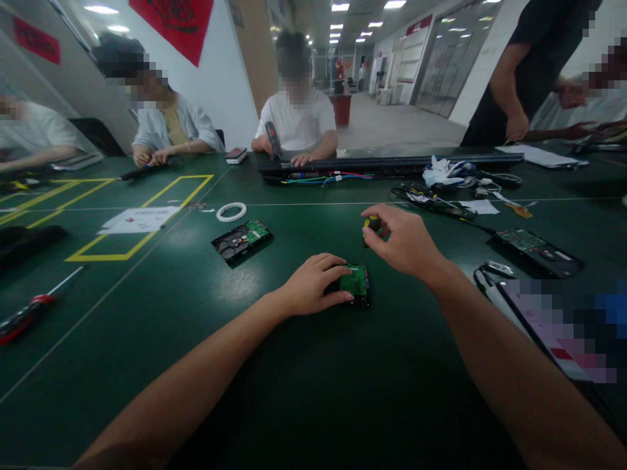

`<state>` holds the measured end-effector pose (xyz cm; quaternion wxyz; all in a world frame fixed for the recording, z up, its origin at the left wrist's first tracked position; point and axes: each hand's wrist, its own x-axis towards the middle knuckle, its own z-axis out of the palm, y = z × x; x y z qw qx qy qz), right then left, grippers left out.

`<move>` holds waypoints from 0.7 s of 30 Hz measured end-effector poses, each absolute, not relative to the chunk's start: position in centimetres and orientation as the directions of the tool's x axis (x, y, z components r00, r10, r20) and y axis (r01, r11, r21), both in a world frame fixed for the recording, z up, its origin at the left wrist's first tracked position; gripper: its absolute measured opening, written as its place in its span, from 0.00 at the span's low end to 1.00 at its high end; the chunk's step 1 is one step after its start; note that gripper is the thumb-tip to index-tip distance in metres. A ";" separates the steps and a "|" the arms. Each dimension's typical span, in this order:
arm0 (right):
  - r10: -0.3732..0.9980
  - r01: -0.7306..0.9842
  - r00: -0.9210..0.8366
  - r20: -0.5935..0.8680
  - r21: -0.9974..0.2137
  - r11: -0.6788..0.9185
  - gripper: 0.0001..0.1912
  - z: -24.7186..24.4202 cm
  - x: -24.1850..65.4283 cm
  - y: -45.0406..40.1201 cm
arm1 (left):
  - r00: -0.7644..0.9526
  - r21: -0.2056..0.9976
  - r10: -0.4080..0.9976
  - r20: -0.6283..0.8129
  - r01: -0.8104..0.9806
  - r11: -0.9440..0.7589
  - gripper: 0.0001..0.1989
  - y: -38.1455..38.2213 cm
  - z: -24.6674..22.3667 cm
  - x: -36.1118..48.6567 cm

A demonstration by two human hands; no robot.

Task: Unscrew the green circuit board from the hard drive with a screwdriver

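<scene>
A: In the head view, where is the work?
B: Near the middle of the green table [264,405], where a small hard drive [357,282] lies with its green board up.

A: And the hands?
B: The left hand [317,284] grips it from the left, thumb toward the near edge, fingers toward the far one. The right hand [404,238] pinches a yellow-and-black screwdriver [373,224] by its handle, the shank pointing down at the drive's far right corner.

A: Is the tip in a screw head?
B: I can't tell; it's too small to see. I'd make sure it is seated before twisting.

A: What makes for a clean turn, then?
B: In my judgement, a shank square to the board, light downward pressure and slow finger turns. A tilted tip could slip and scratch the board.

A: And on the left side?
B: Firm pressure on the drive, so it doesn't spin, with the fingertips clear of the shank. The second drive [241,241], farther left, lies well apart and leaves elbow room.
</scene>
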<state>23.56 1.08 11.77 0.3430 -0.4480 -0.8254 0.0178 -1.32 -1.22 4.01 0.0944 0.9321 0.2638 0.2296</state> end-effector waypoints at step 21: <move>0.765 0.730 -0.402 0.504 -0.328 0.599 0.11 12.7 24.0 0.5 | 0.767 0.268 0.592 0.248 0.533 -0.803 0.40 -0.9 1.7 -1.5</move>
